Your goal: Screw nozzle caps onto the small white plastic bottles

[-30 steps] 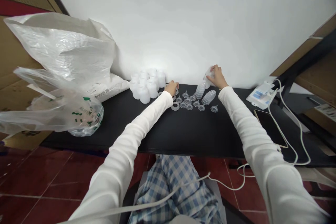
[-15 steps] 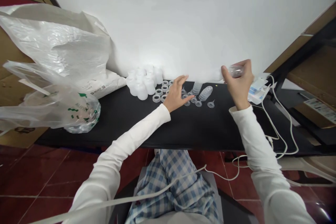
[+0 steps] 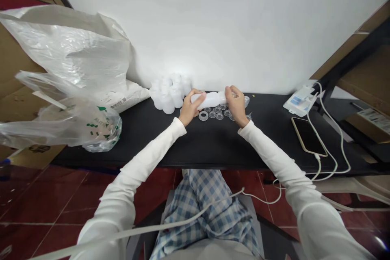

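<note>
Both hands raised just above the black worktop [image 3: 213, 146], near its far edge by the white wall [image 3: 213, 28].

Left hand [image 3: 190, 105]: fingers curled round the left end of a long translucent white plastic piece [image 3: 211, 98], which is held sideways, roughly level. Right hand [image 3: 235, 103]: fingers closed round the right end of the same piece, thumb on top. The piece spans the gap between the two hands and is clear of the worktop. One part or a nested stack: cannot tell.

Directly below the piece, on the worktop: a scatter of small clear plastic rings and funnel-shaped bits [image 3: 213, 113], close together, some partly hidden by the right hand.

Just left of the left hand: a cluster of small white plastic bottles [image 3: 169, 91], upright, packed against the wall.

Further left: a clear plastic bag with green print [image 3: 94, 130], lying on the worktop's left end; behind it a large crumpled white plastic sack [image 3: 76, 53].

Right side, well apart from the hands: a dark smartphone [image 3: 307, 140] flat on the worktop with a white cable [image 3: 330, 158] plugged into its near end; beyond it a white box with blue labels [image 3: 300, 100].

White long sleeves on both arms. Blue-and-white checked trousers [image 3: 207, 207] below the worktop's near edge, red tiled floor [image 3: 45, 199] beneath.
</note>
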Demonstrator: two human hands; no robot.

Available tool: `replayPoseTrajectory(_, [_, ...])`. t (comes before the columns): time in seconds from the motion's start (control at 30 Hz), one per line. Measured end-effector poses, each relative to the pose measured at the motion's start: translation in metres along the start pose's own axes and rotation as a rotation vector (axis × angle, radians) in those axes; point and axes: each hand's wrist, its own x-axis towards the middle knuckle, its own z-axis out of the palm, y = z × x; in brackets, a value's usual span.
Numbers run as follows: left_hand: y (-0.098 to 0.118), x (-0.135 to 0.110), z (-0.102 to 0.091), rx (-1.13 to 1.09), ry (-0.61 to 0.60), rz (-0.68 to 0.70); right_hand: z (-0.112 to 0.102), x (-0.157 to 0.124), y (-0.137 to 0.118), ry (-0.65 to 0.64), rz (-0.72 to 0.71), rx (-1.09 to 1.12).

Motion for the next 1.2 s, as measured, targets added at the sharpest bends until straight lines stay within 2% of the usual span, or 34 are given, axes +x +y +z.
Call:
replayPoseTrajectory(0.07, [0.002,0.010,-0.007,-0.219,-0.154,-0.322,-0.007,0.001,-0.003,-0.066,-0.153,-0.103])
replayPoseTrajectory(0.13, [-0.001,0.020,-0.019,-0.370,-0.305,-0.593,-0.019,0.001,-0.007,-0.252,-0.338,-0.172])
replayPoseTrajectory(0.2, [-0.007,0.027,-0.033,-0.422,-0.403,-0.807,-0.034,0.002,-0.008,-0.483,-0.522,-0.215])
replayPoseTrajectory(0.27, [-0.014,0.030,-0.046,-0.437,-0.411,-0.918,-0.047,0.000,-0.007,-0.622,-0.634,-0.251])
replayPoseTrajectory(0.33, [-0.020,0.029,-0.054,-0.471,-0.384,-0.908,-0.053,-0.003,-0.003,-0.637,-0.628,-0.257])
replayPoseTrajectory(0.37, [-0.021,0.028,-0.055,-0.482,-0.370,-0.881,-0.053,-0.004,0.000,-0.609,-0.573,-0.232])
replayPoseTrajectory(0.47, [-0.020,0.021,-0.049,-0.459,-0.337,-0.789,-0.039,-0.007,0.010,-0.542,-0.252,-0.040])
replayPoseTrajectory(0.53, [-0.015,0.015,-0.043,-0.404,-0.308,-0.699,-0.025,-0.007,0.013,-0.595,-0.014,0.097])
replayPoseTrajectory(0.6, [-0.009,0.008,-0.040,-0.337,-0.275,-0.591,-0.015,-0.007,0.013,-0.678,0.124,0.166])
replayPoseTrajectory(0.63, [-0.006,0.004,-0.040,-0.308,-0.263,-0.540,-0.013,-0.006,0.011,-0.707,0.136,0.175])
replayPoseTrajectory(0.7, [-0.001,-0.004,-0.045,-0.265,-0.257,-0.474,-0.014,-0.007,0.008,-0.728,0.044,0.149])
replayPoseTrajectory(0.77, [0.000,-0.013,-0.054,-0.253,-0.290,-0.480,-0.022,-0.010,0.005,-0.734,-0.154,0.057])
replayPoseTrajectory(0.87, [-0.004,-0.023,-0.069,-0.324,-0.351,-0.635,-0.038,-0.015,0.003,-0.736,-0.461,-0.192])
replayPoseTrajectory(0.93, [-0.009,-0.028,-0.079,-0.406,-0.355,-0.732,-0.051,-0.015,0.006,-0.695,-0.591,-0.360])
replayPoseTrajectory(1.0, [-0.014,-0.035,-0.090,-0.456,-0.300,-0.730,-0.065,-0.012,0.010,-0.587,-0.649,-0.471])
replayPoseTrajectory(1.07, [-0.019,-0.044,-0.100,-0.457,-0.216,-0.661,-0.079,-0.009,0.016,-0.437,-0.658,-0.501])
replayPoseTrajectory(1.13, [-0.026,-0.055,-0.107,-0.406,-0.154,-0.569,-0.089,-0.008,0.023,-0.322,-0.648,-0.488])
replayPoseTrajectory(1.2, [-0.036,-0.067,-0.111,-0.310,-0.097,-0.488,-0.096,-0.011,0.029,-0.262,-0.628,-0.475])
